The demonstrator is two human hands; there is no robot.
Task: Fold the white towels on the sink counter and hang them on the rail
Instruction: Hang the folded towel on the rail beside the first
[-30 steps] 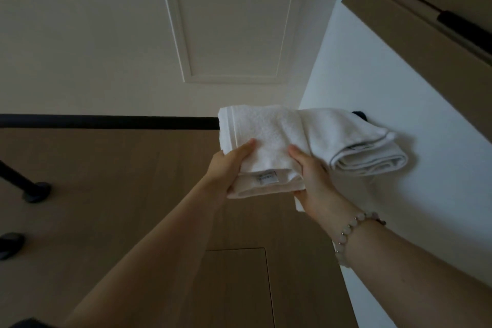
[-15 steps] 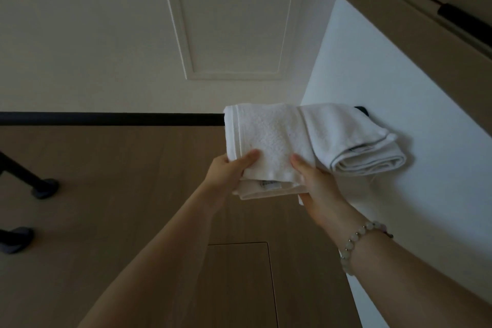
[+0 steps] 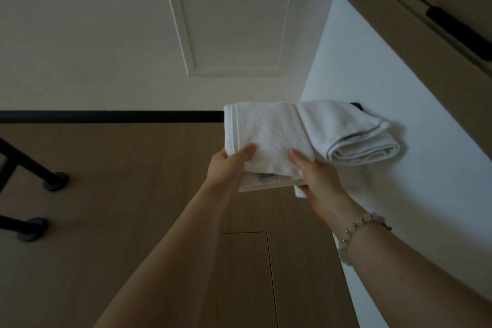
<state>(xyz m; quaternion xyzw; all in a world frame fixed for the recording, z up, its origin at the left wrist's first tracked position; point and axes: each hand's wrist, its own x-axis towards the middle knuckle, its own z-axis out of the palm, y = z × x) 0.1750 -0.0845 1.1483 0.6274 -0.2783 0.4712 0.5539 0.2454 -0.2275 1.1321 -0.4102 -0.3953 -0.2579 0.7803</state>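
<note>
A black rail (image 3: 111, 116) runs level across the wood-panelled wall. Two folded white towels hang over its right end. The left towel (image 3: 269, 133) has a striped border and a small label showing at its lower edge. My left hand (image 3: 229, 168) pinches its lower left corner, thumb on the front. My right hand (image 3: 316, 176) pinches its lower right corner the same way, a bead bracelet on the wrist. The right towel (image 3: 348, 130) hangs beside it, touching it, close to the white side wall; its rolled folds face me.
A white wall (image 3: 399, 194) stands right of the rail. A cabinet with a black handle (image 3: 458, 32) is above right. Black bracket legs (image 3: 54, 181) stick out of the wood wall at the left. A cream panelled ceiling lies above.
Both hands have shifted slightly up the hanging towel's lower edge, and the front layer now covers most of the label. The view has tilted a little.
</note>
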